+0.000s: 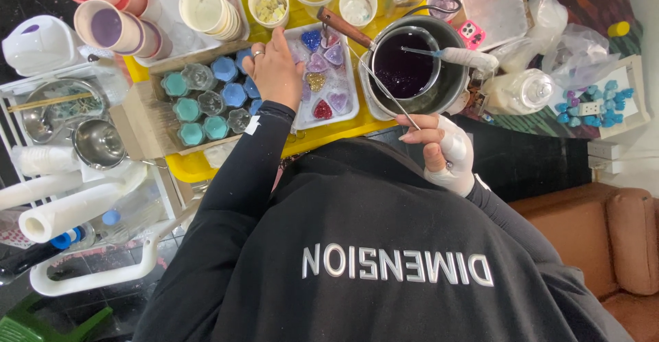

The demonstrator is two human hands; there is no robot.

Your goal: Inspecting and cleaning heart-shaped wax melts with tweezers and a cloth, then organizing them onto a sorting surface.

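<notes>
My left hand, with a ring on one finger, rests on the edge of a white tray that holds several glittery heart shapes in purple, blue, gold and red. My right hand is wrapped in white and pinches a thin metal rod. The rod slants up to the rim of a small pan of dark purple liquid. That pan has a wooden handle and sits inside a larger metal pot. A white-handled tool lies across the pan.
A cardboard box of teal, blue and clear hexagonal cups stands left of my left hand on a yellow surface. Stacked wax-filled cups are at the back left. Paper rolls and a metal bowl lie left, a brown sofa right.
</notes>
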